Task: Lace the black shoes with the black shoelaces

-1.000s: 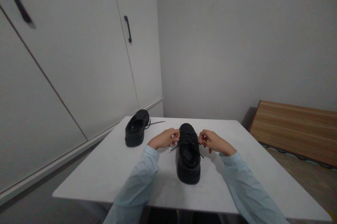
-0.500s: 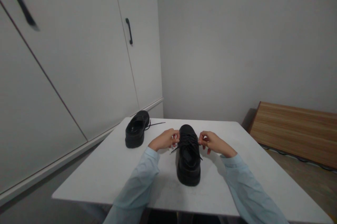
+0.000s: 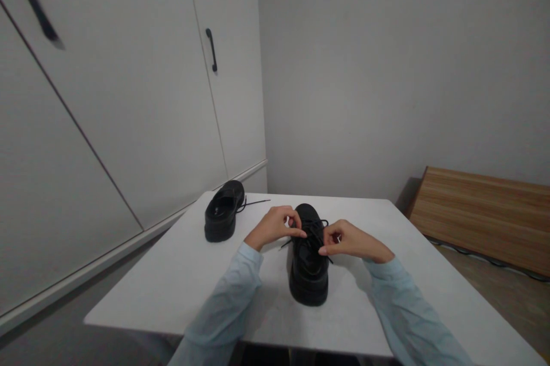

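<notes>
A black lace-up shoe (image 3: 310, 283) stands on the white table in front of me, its toe pointing away. Its black shoelace (image 3: 313, 229) is tied in a bow over the tongue, with a small loop showing at the upper right and loose ends on both sides. My left hand (image 3: 278, 227) reaches over the left of the bow, thumb and forefinger closed on the lace. On the right side, my right hand (image 3: 350, 241) has its fingers curled and its thumb over the lace; the exact grip is partly hidden.
A second black shoe (image 3: 221, 217) stands at the far left of the white table (image 3: 180, 291), with a lace end stretched to the right. White cabinet doors (image 3: 129, 97) rise on the left. A wooden panel (image 3: 481, 211) leans beyond the table's right edge.
Both hands have come inward from the shoe's sides to over the bow, their fingers now nearer its middle. A loop shows at the upper right. The shoes stay in place.
</notes>
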Demonstrator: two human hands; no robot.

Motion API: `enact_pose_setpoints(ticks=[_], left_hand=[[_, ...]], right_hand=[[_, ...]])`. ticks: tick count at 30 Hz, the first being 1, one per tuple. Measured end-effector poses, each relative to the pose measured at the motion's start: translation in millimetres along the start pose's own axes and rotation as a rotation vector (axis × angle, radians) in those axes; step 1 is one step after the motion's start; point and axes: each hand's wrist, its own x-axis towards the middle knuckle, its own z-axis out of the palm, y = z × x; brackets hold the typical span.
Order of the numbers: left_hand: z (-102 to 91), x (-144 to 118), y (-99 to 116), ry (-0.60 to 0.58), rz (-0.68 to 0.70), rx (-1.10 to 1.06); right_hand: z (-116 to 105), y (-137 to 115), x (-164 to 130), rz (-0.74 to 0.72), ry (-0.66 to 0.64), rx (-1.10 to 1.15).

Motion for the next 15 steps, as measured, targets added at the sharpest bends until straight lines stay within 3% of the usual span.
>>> enact_pose_setpoints(ticks=[6, 15], left_hand=[[5.8, 2.7, 4.5, 0.177, 0.039, -0.004], [11.6, -2.8, 7.7, 0.019, 0.054, 0.302]], right_hand=[[3.7, 4.6, 1.1, 0.044, -0.01, -0.019], [0.6, 7.5, 0.4, -0.008, 0.035, 0.01]])
